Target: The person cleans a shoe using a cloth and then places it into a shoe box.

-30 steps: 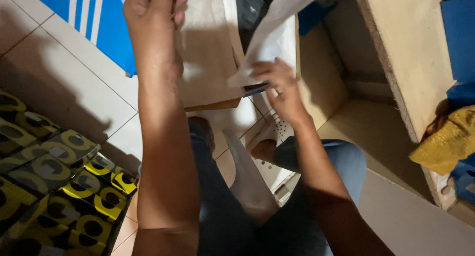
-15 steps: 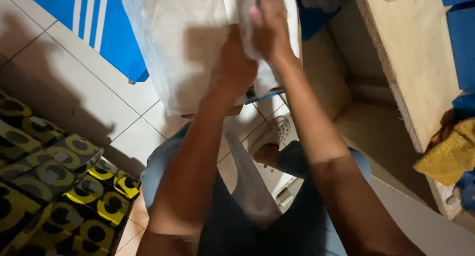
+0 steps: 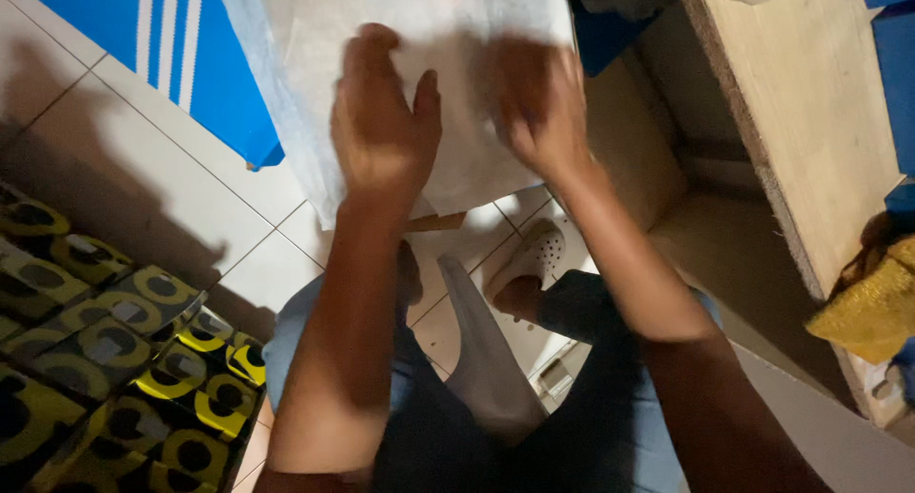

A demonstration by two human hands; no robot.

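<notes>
- The left hand (image 3: pixel 384 131) lies flat, fingers spread, palm down on a sheet of white tissue paper (image 3: pixel 419 36); its grip is open, pressing rather than pinching.
- The right hand (image 3: pixel 540 107) is blurred, also on the paper just beside the left; I cannot tell whether its grip is open or closed.
- The paper covers a cardboard box (only a brown edge (image 3: pixel 437 222) peeks out below it), held above the person's knees over the tiled floor (image 3: pixel 172 179).
- A blue box with white stripes (image 3: pixel 143 36) lies on the floor under the paper's left edge.
- Black-and-yellow boxes (image 3: pixel 114 360) are stacked at the floor's lower left corner.
- A white clog (image 3: pixel 534 257) shows below the hands, and a yellow cloth (image 3: pixel 872 307) rests at the right on a wooden board (image 3: pixel 801 121).
</notes>
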